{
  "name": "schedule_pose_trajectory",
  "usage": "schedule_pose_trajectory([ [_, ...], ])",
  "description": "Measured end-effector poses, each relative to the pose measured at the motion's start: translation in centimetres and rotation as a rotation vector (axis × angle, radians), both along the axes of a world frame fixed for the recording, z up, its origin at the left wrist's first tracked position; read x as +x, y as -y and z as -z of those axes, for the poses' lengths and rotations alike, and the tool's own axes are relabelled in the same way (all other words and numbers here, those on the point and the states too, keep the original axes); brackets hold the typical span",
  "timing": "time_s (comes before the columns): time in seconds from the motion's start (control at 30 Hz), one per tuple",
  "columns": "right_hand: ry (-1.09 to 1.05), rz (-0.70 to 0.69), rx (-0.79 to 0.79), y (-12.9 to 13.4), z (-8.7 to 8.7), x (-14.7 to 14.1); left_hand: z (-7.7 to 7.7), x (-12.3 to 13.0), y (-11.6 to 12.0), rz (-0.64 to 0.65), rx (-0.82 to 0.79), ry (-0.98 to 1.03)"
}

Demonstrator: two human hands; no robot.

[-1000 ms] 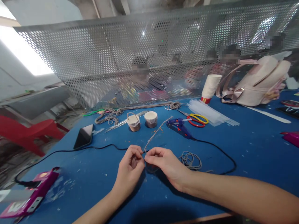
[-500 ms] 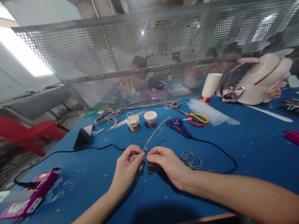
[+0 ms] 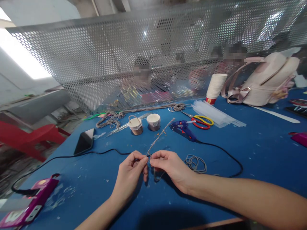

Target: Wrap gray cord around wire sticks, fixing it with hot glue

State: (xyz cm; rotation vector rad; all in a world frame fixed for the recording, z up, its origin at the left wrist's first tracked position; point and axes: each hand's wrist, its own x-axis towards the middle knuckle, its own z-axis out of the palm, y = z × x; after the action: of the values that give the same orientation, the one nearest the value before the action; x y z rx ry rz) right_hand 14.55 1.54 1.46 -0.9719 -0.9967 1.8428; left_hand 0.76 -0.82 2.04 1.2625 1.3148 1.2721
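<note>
My left hand (image 3: 130, 174) pinches the near end of a thin wire (image 3: 160, 136) wrapped in grey cord, which slants up and away to the right. Close beside it, my right hand (image 3: 172, 167) is closed on the loose grey cord (image 3: 157, 177) where it meets the wire. That cord hangs below the fingers; a loose coil of cord (image 3: 195, 163) lies on the table by the right wrist. Beyond the hands stand two small white-topped cups (image 3: 153, 122), one with a cord handle. A blue glue gun (image 3: 183, 130) lies to their right, its nozzle near the wire's far tip.
Scissors (image 3: 202, 122) with red and yellow handles lie behind the glue gun, near translucent sticks (image 3: 216, 114). Stacked paper cups (image 3: 216, 88) and a backpack (image 3: 266, 81) stand back right. A phone (image 3: 84, 141) and purple power strip (image 3: 39, 201) are left; the black cable (image 3: 96, 151) crosses the table.
The fingers of my left hand have shifted slightly, with the lower ones now reaching further down. The loose cord under my right hand has changed its curve. The view has moved a little.
</note>
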Motion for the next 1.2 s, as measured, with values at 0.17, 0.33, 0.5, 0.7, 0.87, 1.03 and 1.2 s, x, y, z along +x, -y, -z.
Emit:
schedule_pose_trajectory([
  [0.17,-0.031,0.018,-0.028,-0.06,-0.01,0.09,0.18,-0.06,0.05,0.008,-0.019,0.021],
  [0.33,-0.085,0.008,-0.077,-0.05,0.48,-0.06,0.43,-0.13,-0.01,0.022,-0.02,0.062],
  [0.5,-0.097,0.011,-0.076,-0.06,0.91,-0.26,0.38,-0.29,-0.04,0.009,-0.016,0.071],
  [0.7,-0.061,0.011,-0.046,0.05,0.75,-0.17,0.4,-0.37,-0.1,-0.019,-0.078,0.095],
  [0.87,-0.046,0.004,-0.033,0.05,0.87,-0.07,0.32,-0.38,-0.07,-0.014,-0.09,0.089],
  [1.03,-0.053,-0.021,-0.032,0.05,0.88,-0.18,0.12,-0.39,0.0,-0.015,-0.091,0.036],
  [1.2,-0.079,-0.014,-0.066,0.07,0.77,-0.2,0.05,-0.39,0.07,-0.012,-0.069,-0.011],
])
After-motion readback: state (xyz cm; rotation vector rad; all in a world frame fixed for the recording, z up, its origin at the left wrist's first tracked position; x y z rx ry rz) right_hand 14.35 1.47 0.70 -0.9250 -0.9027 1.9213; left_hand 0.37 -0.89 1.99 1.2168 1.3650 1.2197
